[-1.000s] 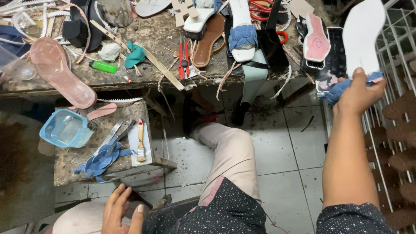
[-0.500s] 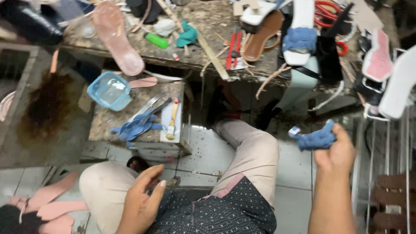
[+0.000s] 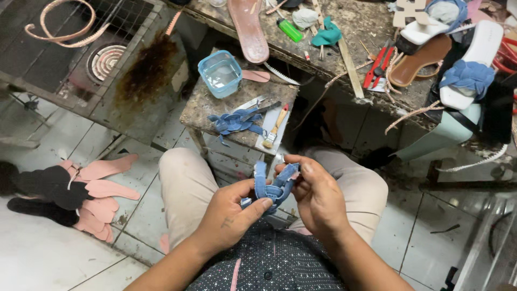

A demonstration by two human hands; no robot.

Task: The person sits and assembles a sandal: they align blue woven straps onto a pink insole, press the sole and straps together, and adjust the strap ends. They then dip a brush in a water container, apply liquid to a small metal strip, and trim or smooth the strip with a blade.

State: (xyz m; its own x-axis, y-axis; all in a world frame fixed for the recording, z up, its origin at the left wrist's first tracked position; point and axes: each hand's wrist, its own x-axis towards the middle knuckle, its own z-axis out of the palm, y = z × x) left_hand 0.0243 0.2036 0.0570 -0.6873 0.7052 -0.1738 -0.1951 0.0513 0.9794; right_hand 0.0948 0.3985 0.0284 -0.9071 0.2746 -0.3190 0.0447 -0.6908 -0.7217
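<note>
Both hands pinch the blue braided strap over the lap, just below the small stool: left hand steadies it, right hand clamps the top so it stays taut

Strap piece held between both hands over lap. Small stool ahead carries tub, brush. Workbench behind it.

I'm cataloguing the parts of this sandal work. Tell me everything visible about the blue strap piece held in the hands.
The blue strap piece looks like denim-like fabric bands woven or knotted together, with loose ends standing up. It is held over the person's lap, between the knees. The left hand pinches its lower part with thumb and fingers; the right hand grips its upper right end. How it is joined is hidden.
</note>
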